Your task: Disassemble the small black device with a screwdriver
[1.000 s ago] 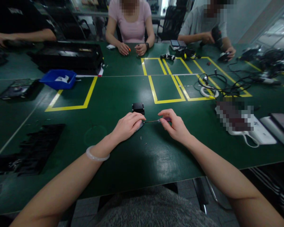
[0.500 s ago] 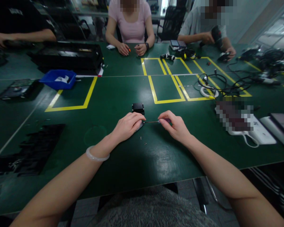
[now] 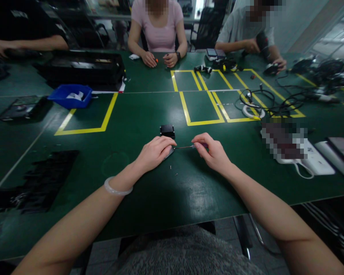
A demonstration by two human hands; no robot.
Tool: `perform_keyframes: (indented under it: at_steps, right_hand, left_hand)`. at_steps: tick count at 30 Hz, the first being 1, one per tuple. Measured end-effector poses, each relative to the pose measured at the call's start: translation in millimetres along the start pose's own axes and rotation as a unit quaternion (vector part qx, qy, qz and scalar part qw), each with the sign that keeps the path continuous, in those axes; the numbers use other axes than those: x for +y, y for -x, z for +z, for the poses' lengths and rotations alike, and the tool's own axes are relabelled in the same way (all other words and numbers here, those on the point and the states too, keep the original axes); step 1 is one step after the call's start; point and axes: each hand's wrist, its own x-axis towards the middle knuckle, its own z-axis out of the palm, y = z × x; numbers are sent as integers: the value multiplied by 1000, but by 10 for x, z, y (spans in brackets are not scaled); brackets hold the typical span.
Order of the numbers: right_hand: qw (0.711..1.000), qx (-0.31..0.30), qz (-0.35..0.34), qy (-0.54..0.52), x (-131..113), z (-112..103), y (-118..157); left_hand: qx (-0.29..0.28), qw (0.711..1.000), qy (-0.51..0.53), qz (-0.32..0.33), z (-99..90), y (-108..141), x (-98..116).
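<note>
My left hand (image 3: 154, 153) is closed over a small dark part with a grey face (image 3: 169, 153), pressing it to the green table; most of it is hidden under the fingers. In my right hand (image 3: 210, 151) a screwdriver (image 3: 185, 147) lies level, its thin shaft pointing left and its tip at the right end of that part. The handle is mostly covered by my fingers. Just beyond my left fingertips sits a black block (image 3: 167, 130) with light dots at its corners. Two tiny screws (image 3: 170, 167) lie on the table nearer to me.
Left stand a blue bin (image 3: 71, 95), a black device (image 3: 23, 107) and a heap of black parts (image 3: 50, 179). Right are cables (image 3: 271, 101) and a white power bank (image 3: 318, 156). Yellow tape (image 3: 205, 123) marks the table. Other people sit opposite; one holds a dark tool (image 3: 263, 44).
The fingers of my right hand have shifted slightly on the screwdriver's handle. My left hand and the part under it have stayed in place.
</note>
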Motion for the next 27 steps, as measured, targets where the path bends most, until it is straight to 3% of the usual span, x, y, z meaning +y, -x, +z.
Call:
perform_keyframes:
  at_steps: [20, 27]
  right_hand:
    - [1000, -10, -5, 23, 19, 5, -1]
    - [1000, 18, -14, 15, -14, 12, -5]
  left_hand:
    - [1, 1000, 2, 2, -5, -3, 0]
    - [2, 1000, 3, 1, -7, 6, -7]
